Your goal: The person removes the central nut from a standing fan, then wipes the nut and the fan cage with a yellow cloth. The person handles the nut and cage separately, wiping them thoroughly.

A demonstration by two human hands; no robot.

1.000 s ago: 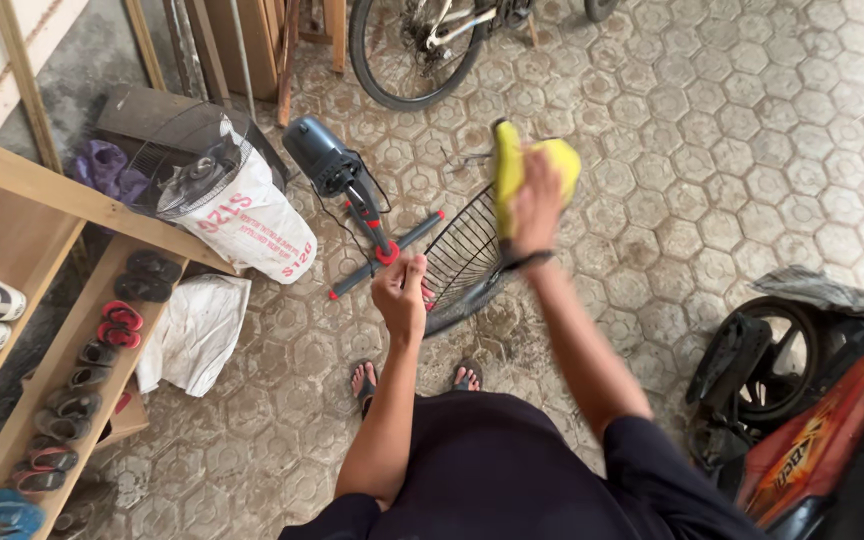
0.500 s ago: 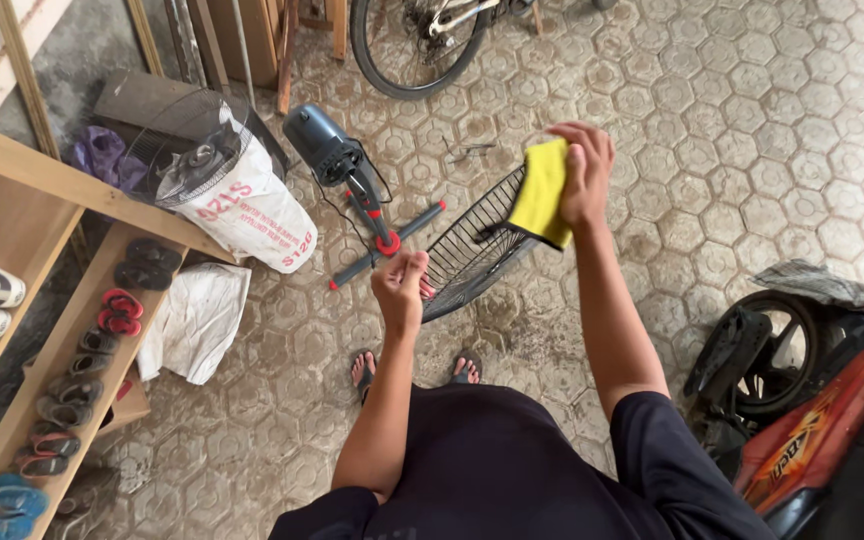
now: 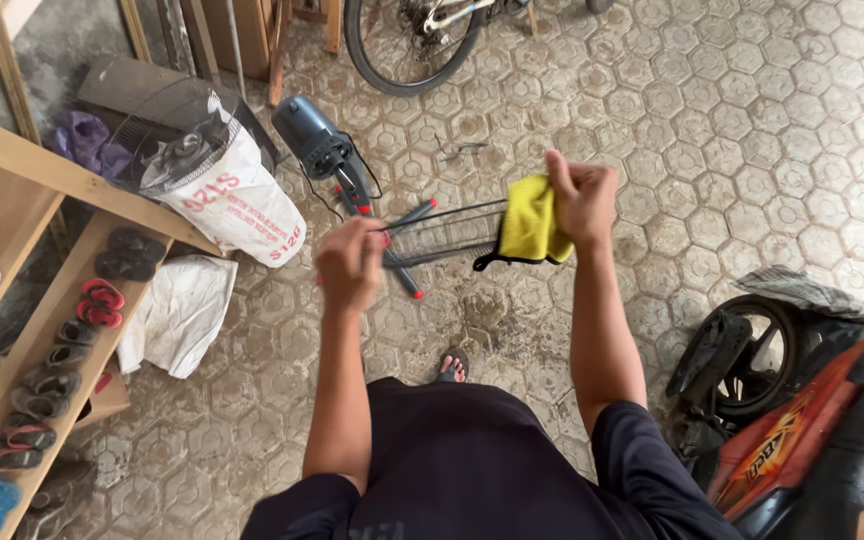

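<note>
Fan guard (image 3: 442,235) held level: left hand (image 3: 350,262) pinches rim, right hand (image 3: 582,198) clamps yellow cloth (image 3: 532,222) onto it. Risk: single-edge hold slips, guard drops onto fan body (image 3: 314,140).

Both arms are out in front of the body, elbows bent, forearms bare below short dark sleeves. The left hand (image 3: 350,262) sits at chest height with its back to the camera, fingers curled into a closed grip around a thin rim; it looks slightly blurred. The right hand (image 3: 582,198) is a little higher and farther out than the left grip, well apart from it to the right, knuckles up, fingers (image 3: 564,172) bunched tight in a fist-like grip with yellow fabric hanging below the palm. The right wrist is straight, its forearm running back toward the shoulder. 1 sandalled foot (image 3: 452,366) shows below, between the 2 forearms.
</note>
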